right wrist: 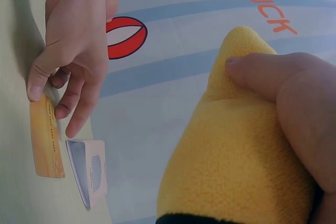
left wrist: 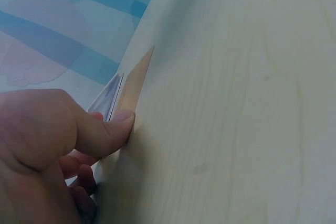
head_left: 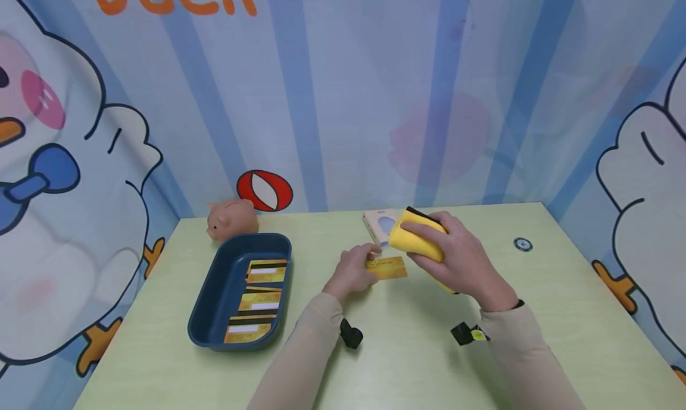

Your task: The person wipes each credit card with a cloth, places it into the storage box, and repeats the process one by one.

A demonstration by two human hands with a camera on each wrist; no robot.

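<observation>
My left hand (head_left: pixel 354 270) pinches the near end of a gold bank card (head_left: pixel 389 268) between thumb and fingers, low over the table. In the left wrist view, the thumb lies on the edge-on card (left wrist: pixel 137 83). My right hand (head_left: pixel 465 258) grips a fuzzy yellow item with a black edge (head_left: pixel 420 236), possibly a folded cloth or plush, held above the table right of the card. The right wrist view shows its soft surface (right wrist: pixel 226 140) under my thumb. Just behind the card lies a small white box with a blue oval (head_left: pixel 377 222).
A dark blue tray (head_left: pixel 200 306) on the left holds several gold cards (head_left: pixel 259 303) along its right side. Behind it stands a pink piggy bank (head_left: pixel 232 219). A dark round chip (head_left: pixel 523 244) lies at the right. The printed curtain (head_left: pixel 364 100) hangs behind the table.
</observation>
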